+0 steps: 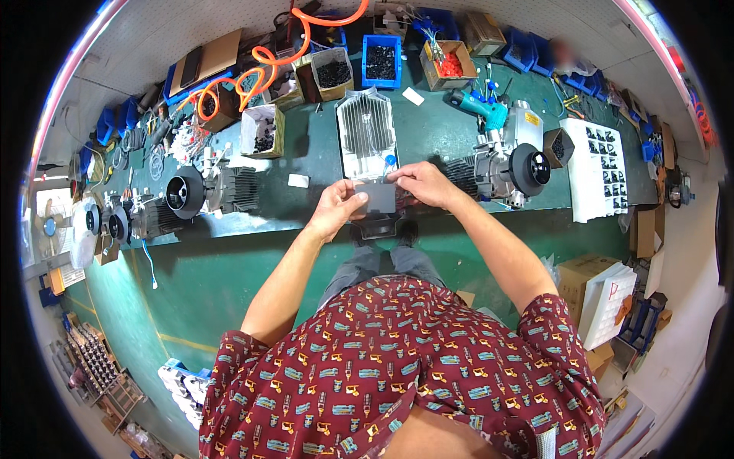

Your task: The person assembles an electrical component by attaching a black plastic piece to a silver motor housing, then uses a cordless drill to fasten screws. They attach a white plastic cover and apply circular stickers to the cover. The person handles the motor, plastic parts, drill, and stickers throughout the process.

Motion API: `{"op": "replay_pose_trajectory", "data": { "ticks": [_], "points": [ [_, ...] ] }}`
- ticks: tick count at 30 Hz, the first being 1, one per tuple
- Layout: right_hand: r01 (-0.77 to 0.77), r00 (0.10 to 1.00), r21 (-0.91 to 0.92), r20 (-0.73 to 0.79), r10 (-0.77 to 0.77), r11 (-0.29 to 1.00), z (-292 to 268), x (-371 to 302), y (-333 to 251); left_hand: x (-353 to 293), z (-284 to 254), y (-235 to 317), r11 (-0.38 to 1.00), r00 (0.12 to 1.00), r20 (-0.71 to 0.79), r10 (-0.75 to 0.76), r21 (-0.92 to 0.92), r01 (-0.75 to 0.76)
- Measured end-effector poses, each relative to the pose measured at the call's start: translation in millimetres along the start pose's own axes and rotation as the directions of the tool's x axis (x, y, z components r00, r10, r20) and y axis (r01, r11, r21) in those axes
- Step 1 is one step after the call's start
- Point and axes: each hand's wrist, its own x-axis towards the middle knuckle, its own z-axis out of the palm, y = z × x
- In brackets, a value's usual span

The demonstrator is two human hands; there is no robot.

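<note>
A flat dark grey rectangular plate [378, 200] is in front of me at the bench's near edge. My left hand [335, 210] is closed on its left side, thumb across its face. At the plate's upper right corner, my right hand [428, 186] has its fingers pinched together; what lies between them is hidden. Just above those fingertips shows a small blue connector [391, 161]. Beyond the plate lies a silver finned metal housing [367, 126], its near end behind the plate and my hands. A black round-edged part [376, 227] shows below the plate.
Motor-like units with black fan collars stand left [183, 193] and right [529, 170]. A teal power driver [483, 111] lies at the back right. White foam [575, 172] holds black parts. Bins of small parts, such as a blue bin [381, 79], line the back. An orange coiled hose [264, 55] hangs above.
</note>
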Motion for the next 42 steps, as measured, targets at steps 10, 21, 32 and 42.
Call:
{"op": "replay_pose_trajectory", "data": {
  "ticks": [10,21,32,42],
  "points": [
    [0.047,0.990,-0.009,-0.133,-0.047,0.999,10.6,-23.4,34.8,-4.4,8.9,-19.1,0.979,0.966,-0.199,-0.167,-0.147,0.139],
    [0.173,0.980,-0.386,-0.023,-0.196,0.906,4.0,-27.7,13.3,1.7,9.8,-18.0,0.982,0.964,-0.233,-0.126,-0.170,0.087],
    [0.019,0.986,-0.395,0.159,0.048,0.918,-12.7,1.7,9.6,4.5,16.5,-12.4,0.981,0.950,-0.265,-0.166,-0.141,0.131],
    [0.024,0.979,-0.401,0.194,0.059,0.916,-9.5,6.2,12.3,2.9,13.6,-13.6,0.981,0.951,-0.251,-0.179,-0.119,0.153]
  ]
}}
